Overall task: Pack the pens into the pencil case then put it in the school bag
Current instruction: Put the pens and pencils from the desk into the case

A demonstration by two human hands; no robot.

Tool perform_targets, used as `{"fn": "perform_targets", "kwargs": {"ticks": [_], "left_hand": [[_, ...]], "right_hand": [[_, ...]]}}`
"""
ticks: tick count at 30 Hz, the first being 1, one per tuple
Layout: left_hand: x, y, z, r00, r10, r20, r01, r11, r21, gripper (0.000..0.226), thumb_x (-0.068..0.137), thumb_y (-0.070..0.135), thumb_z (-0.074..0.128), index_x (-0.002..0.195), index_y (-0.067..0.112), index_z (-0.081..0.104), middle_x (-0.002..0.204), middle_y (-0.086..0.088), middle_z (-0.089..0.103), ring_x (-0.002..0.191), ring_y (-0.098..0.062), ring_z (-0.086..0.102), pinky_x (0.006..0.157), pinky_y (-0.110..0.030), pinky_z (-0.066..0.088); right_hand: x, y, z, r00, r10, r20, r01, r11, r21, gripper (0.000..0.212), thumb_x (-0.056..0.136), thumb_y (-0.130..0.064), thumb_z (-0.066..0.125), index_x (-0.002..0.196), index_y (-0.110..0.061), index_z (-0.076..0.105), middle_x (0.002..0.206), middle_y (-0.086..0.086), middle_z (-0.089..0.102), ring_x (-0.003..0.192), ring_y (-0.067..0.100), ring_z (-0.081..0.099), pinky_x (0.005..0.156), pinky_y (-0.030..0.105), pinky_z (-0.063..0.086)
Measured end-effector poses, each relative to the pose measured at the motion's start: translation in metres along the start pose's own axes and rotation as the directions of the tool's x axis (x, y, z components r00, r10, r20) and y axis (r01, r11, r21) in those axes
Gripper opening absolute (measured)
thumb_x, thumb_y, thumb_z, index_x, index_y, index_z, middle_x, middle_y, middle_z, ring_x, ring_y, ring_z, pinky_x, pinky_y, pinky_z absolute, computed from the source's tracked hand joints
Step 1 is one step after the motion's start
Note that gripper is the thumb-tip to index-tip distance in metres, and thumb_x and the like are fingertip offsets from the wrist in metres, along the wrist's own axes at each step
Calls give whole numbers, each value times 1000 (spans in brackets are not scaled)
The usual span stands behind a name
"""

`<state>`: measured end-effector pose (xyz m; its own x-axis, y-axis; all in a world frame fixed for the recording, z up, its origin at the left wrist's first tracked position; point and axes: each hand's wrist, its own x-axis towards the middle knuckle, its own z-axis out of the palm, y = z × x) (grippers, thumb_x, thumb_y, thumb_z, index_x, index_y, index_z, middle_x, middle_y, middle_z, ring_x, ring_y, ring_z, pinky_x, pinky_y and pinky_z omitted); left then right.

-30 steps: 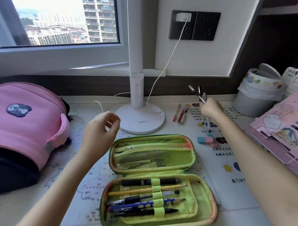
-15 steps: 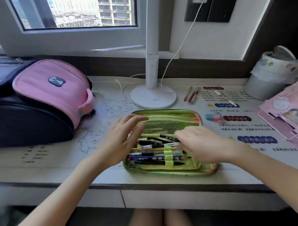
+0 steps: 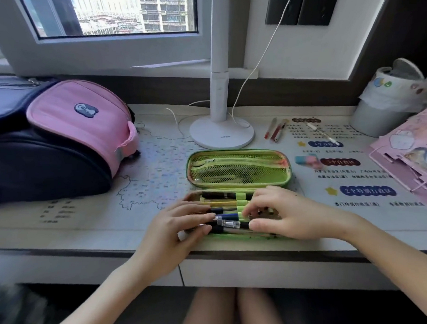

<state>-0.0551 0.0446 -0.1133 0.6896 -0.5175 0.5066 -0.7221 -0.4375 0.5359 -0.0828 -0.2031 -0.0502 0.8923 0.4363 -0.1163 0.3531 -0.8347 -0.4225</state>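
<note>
On the desk mat (image 3: pixel 159 173), a blue label (image 3: pixel 368 191) — blurred — seems to read "2个特别行政区"; other print illegible.

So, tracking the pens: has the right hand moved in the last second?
Yes. The right hand came from beside the lamp base back onto the pencil case.

One pencil case (image 3: pixel 238 184), one school bag (image 3: pixel 73 128), one lamp (image 3: pixel 221 135), three loose pens (image 3: pixel 278 130).

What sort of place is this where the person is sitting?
Probably a child's study desk at home, in a high flat: a pink school bag lies on it, pens sit in an open green pencil case, and the window behind the lamp shows tower blocks.
</note>
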Motion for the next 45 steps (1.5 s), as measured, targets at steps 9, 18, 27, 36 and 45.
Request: {"fn": "perform_targets", "kwargs": {"ticks": [9, 18, 27, 36, 45], "left_hand": [[5, 11, 3, 973, -194, -125, 188, 980, -63, 29, 75, 45, 60, 97, 27, 66, 85, 15, 59, 88, -5, 55, 77, -21, 43], [3, 7, 0, 982, -185, -34, 183, 981, -62, 34, 77, 48, 59, 101, 25, 66, 99, 10, 58, 103, -5, 49, 88, -26, 39], [17, 23, 21, 980, -40, 194, -23, 949, 313, 46, 91, 51, 34, 127, 30, 54, 138, 2, 50, 132, -20, 40, 111, -39, 26], [27, 17, 18, 925, -97, 368, -41, 936, 350, 71, 81, 64, -8, 141, 40, 21, 151, 16, 7, 142, -8, -5, 116, -33, -10], [26, 12, 12, 918, -52, 393, -93, 936, 341, 62, 88, 63, 0, 142, 40, 20, 152, 11, 15, 143, -11, -1, 114, -36, -4]], "right_hand": [[8, -5, 22, 962, 2, -273, 21, 997, 80, 8, 85, -27, 65, 88, -25, 71, 82, -12, 63, 83, 4, 54, 77, 23, 44], [22, -18, 23, 931, -1, -365, 35, 996, 84, 15, 86, -36, 59, 87, -24, 68, 83, -11, 61, 83, 2, 50, 73, 21, 40], [-43, 11, 28, 938, 96, -334, -85, 995, 46, 19, 74, -54, 62, 82, -37, 67, 85, -20, 59, 90, 4, 53, 77, 21, 44], [-30, 10, 27, 912, 167, -375, -69, 963, 261, 8, 76, -21, 75, 75, -28, 72, 78, -10, 63, 82, 9, 57, 69, 13, 42], [-55, 19, 21, 839, 274, -470, -266, 960, 85, 7, 83, -28, 65, 87, -29, 71, 80, -20, 62, 80, -4, 54, 71, 8, 38]]}}
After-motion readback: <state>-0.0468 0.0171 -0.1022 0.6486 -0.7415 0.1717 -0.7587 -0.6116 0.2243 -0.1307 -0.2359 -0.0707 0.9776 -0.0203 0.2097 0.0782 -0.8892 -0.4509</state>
